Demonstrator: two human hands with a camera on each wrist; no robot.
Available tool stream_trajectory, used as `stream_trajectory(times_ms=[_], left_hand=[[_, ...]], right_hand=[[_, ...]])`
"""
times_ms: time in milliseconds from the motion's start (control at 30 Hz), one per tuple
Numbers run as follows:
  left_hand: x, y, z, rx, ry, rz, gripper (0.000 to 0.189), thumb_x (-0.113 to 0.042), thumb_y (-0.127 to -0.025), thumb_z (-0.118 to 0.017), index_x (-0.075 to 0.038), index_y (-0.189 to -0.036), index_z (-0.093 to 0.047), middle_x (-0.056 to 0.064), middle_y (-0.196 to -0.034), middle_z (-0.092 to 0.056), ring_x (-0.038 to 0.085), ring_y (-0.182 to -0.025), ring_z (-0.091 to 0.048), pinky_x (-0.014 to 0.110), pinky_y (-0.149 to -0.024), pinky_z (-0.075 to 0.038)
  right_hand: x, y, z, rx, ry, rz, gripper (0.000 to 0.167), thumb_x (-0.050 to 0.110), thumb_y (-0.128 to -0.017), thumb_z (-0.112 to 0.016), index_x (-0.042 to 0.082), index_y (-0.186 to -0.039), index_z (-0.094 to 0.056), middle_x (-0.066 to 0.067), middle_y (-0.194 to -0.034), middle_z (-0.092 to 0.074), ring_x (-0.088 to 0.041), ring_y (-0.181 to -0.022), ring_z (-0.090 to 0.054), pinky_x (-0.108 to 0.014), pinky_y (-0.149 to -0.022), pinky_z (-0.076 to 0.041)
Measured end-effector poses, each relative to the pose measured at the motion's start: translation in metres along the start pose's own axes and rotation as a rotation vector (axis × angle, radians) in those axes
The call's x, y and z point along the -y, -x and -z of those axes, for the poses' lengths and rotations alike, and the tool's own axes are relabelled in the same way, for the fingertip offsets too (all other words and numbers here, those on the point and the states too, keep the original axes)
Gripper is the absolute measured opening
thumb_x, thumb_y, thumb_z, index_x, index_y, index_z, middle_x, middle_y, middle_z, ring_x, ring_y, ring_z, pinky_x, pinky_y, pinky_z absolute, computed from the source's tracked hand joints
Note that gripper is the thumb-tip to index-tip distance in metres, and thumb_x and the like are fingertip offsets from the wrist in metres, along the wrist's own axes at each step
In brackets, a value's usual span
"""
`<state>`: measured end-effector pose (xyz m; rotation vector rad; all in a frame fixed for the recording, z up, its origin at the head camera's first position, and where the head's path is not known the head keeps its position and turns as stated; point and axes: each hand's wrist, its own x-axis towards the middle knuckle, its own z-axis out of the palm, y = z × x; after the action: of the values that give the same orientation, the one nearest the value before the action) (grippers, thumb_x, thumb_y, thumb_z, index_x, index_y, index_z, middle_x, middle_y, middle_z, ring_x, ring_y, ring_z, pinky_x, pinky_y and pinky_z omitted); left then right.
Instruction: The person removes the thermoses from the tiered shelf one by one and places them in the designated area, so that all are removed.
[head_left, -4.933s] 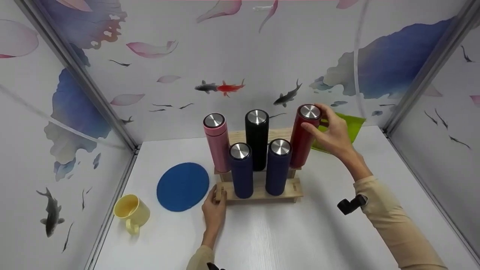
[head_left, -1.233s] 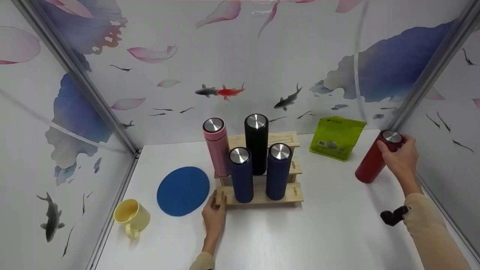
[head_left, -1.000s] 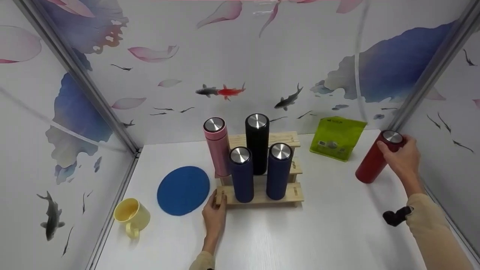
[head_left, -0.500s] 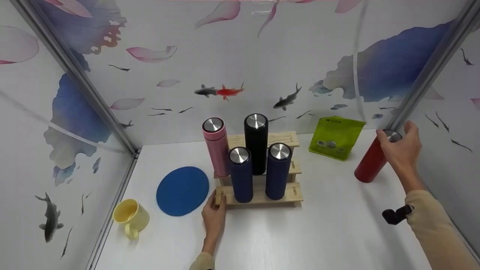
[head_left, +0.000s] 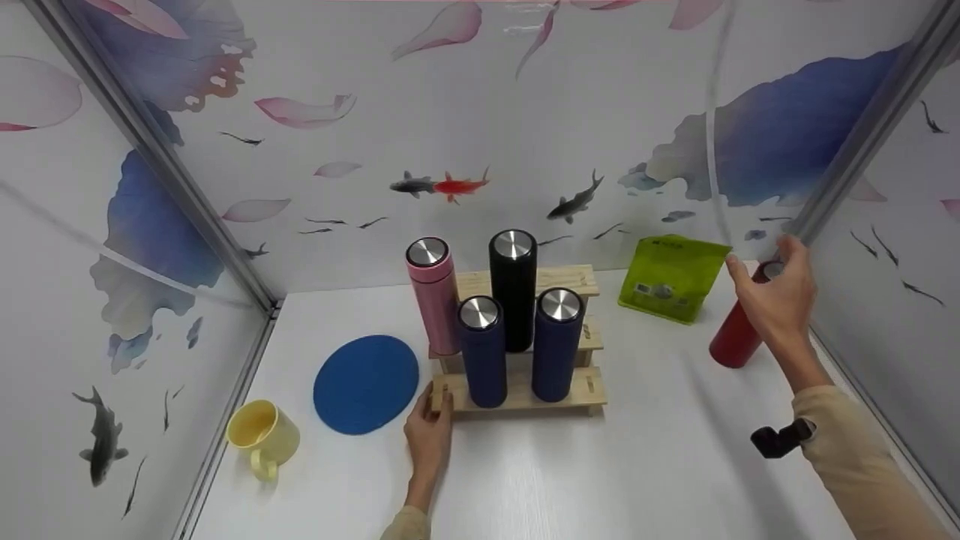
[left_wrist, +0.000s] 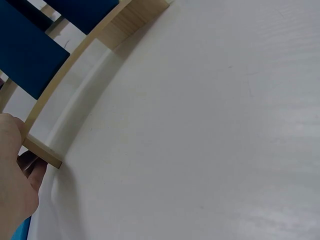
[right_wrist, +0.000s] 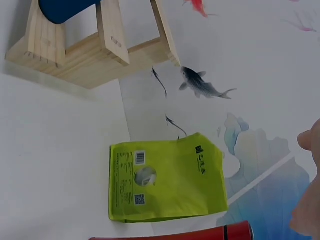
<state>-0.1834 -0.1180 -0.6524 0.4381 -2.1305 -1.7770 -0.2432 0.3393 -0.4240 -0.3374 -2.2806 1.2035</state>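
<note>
In the head view a stepped wooden rack [head_left: 519,388] carries a pink thermos [head_left: 435,309], a black thermos [head_left: 513,289] and two dark blue thermoses [head_left: 483,360]. My left hand [head_left: 428,439] grips the left end of its lowest shelf; the left wrist view shows fingers on both sides of that board end [left_wrist: 42,150]. At the right, a red thermos [head_left: 733,339] stands upright on the table. Beside its lid my right hand [head_left: 781,301] is spread, thumb and fingers apart, hiding part of the thermos. Only the edge of this hand [right_wrist: 309,200] shows in the right wrist view.
A green pouch [head_left: 669,279] stands by the back wall between rack and red thermos. Left of the rack lies a round blue mat [head_left: 365,384], with a yellow mug [head_left: 274,435] farther left. Printed walls enclose the white table [head_left: 585,480].
The red thermos has gone from the rack to the table's right side. My right hand has let go of it and moved slightly left and up. My left hand stays on the rack.
</note>
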Motion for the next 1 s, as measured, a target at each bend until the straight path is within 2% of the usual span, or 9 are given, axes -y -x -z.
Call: stream_trajectory(times_ms=[300, 567, 767, 1000], left_hand=[[0.001, 0.001, 0.0, 0.004, 0.002, 0.007, 0.052, -0.027, -0.097, -0.071, -0.005, -0.142, -0.058, 0.016, -0.141, -0.061, 0.019, -0.101, -0.065, 0.019, -0.076, -0.051], [-0.002, 0.002, 0.0, -0.001, 0.001, -0.008, 0.051, -0.025, -0.096, -0.072, -0.004, -0.141, -0.059, 0.021, -0.134, -0.064, 0.016, -0.086, -0.065, 0.021, -0.072, -0.051], [-0.001, 0.002, -0.001, 0.011, 0.0, -0.005, 0.051, -0.025, -0.098, -0.07, -0.003, -0.142, -0.058, 0.02, -0.14, -0.061, 0.022, -0.104, -0.067, 0.024, -0.08, -0.053], [0.001, 0.001, -0.002, 0.018, 0.009, 0.0, 0.053, -0.027, -0.098, -0.069, -0.004, -0.143, -0.056, 0.02, -0.146, -0.056, 0.031, -0.128, -0.06, 0.04, -0.094, -0.055]], right_hand=[[0.027, 0.016, -0.013, 0.008, -0.064, 0.102, 0.081, 0.031, -0.095, -0.07, 0.002, -0.157, -0.028, -0.015, -0.162, -0.037, -0.028, -0.151, -0.033, -0.043, -0.124, -0.024], [0.053, 0.029, -0.024, 0.038, -0.126, 0.182, 0.082, 0.027, -0.094, -0.072, 0.002, -0.158, -0.028, -0.013, -0.162, -0.037, -0.028, -0.152, -0.033, -0.045, -0.124, -0.023], [0.071, 0.037, -0.034, 0.051, -0.154, 0.235, 0.079, 0.023, -0.093, -0.074, 0.002, -0.156, -0.032, -0.012, -0.16, -0.04, -0.029, -0.15, -0.036, -0.046, -0.124, -0.023], [0.093, 0.045, -0.05, 0.091, -0.19, 0.245, 0.078, 0.025, -0.094, -0.073, 0.002, -0.156, -0.031, -0.012, -0.161, -0.039, -0.028, -0.151, -0.036, -0.046, -0.124, -0.025]])
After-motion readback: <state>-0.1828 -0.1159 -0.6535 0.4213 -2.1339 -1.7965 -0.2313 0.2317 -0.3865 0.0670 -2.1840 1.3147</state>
